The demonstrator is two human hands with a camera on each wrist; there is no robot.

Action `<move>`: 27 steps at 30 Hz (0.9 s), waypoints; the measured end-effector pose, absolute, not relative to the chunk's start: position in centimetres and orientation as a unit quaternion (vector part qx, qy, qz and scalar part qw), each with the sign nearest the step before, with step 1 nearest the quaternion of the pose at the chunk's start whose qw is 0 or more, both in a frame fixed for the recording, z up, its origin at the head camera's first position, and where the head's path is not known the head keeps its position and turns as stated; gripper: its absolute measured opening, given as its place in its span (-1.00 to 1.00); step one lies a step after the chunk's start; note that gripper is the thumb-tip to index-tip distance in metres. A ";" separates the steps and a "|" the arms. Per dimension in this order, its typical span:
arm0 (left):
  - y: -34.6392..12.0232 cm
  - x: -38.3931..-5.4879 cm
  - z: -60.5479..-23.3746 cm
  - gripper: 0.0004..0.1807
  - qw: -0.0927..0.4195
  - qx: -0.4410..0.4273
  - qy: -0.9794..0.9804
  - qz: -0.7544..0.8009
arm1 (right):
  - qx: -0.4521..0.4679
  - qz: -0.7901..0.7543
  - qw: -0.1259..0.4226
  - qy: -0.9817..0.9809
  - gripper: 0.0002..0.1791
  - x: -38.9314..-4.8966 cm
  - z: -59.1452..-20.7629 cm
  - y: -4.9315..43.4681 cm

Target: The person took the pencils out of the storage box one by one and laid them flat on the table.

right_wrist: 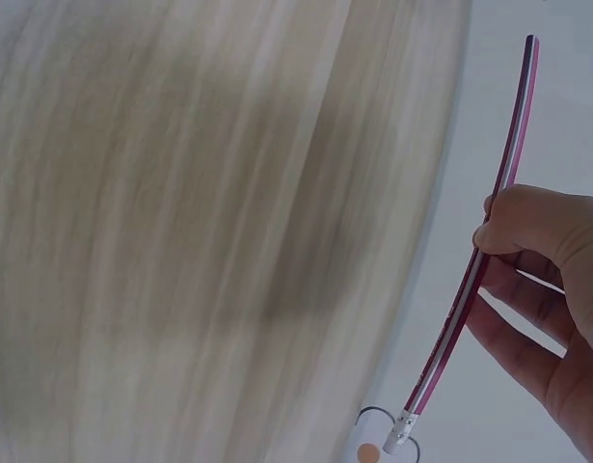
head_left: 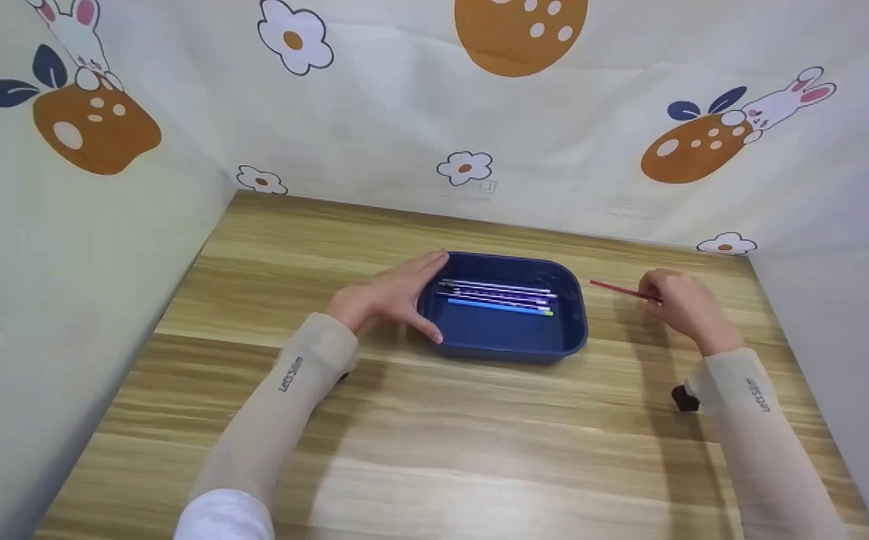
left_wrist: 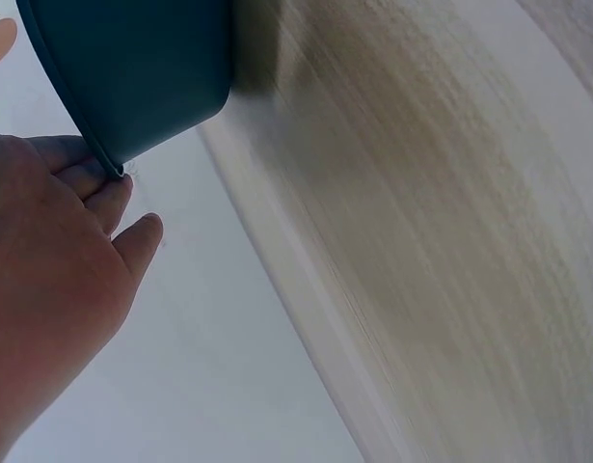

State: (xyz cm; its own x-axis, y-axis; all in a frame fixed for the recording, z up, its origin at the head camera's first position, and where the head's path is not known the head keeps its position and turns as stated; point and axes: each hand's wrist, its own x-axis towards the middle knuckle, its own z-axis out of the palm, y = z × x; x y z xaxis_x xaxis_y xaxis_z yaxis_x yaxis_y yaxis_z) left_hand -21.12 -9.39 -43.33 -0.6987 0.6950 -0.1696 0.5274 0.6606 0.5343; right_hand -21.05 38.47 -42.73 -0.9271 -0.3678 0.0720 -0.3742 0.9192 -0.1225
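A dark blue rectangular container sits on the wooden table. My left hand grips its left end, thumb by the front corner and fingers toward the back. In the left wrist view the left hand has its fingertips tucked against the container's rim. Several pencils in purple, blue and silvery tones lie side by side inside. To the right of the container, my right hand pinches a red pencil between thumb and fingers. The right wrist view shows this pencil with a silvery ferrule at its lower end.
Printed cloth walls with rabbits, oranges and flowers enclose the table at the back and both sides. A small black device sits at the right wrist, below the sleeve.
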 end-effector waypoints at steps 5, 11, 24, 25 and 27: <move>-9.2 -21.2 -43.0 0.45 0.181 0.341 0.895 0.222 | 0.191 0.061 0.014 -0.980 -0.90 -21.2 -43.4 39.2; -9.2 -21.2 -43.0 0.47 0.185 0.338 0.897 0.216 | 0.197 0.068 -0.002 -0.978 -0.89 -21.5 -44.5 39.6; -9.2 -21.3 -43.2 0.46 0.189 0.337 0.897 0.218 | 0.198 0.036 -0.030 -0.979 -0.86 -22.5 -45.7 39.8; -9.2 -21.4 -43.2 0.46 0.188 0.338 0.896 0.219 | 0.197 0.034 -0.032 -0.979 -0.86 -22.5 -45.7 39.9; -9.2 -21.3 -43.3 0.46 0.187 0.341 0.894 0.224 | 0.195 0.032 -0.031 -0.980 -0.87 -22.5 -45.8 40.0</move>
State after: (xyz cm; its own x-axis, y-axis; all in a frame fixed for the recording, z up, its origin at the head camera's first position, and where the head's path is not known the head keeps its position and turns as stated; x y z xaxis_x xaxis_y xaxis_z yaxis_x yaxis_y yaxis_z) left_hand -21.35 -9.17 -43.25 -0.6974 0.6932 -0.1817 0.5260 0.6674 0.5272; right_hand -22.46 39.96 -45.79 -0.9224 -0.3832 -0.0488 -0.3793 0.9223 -0.0745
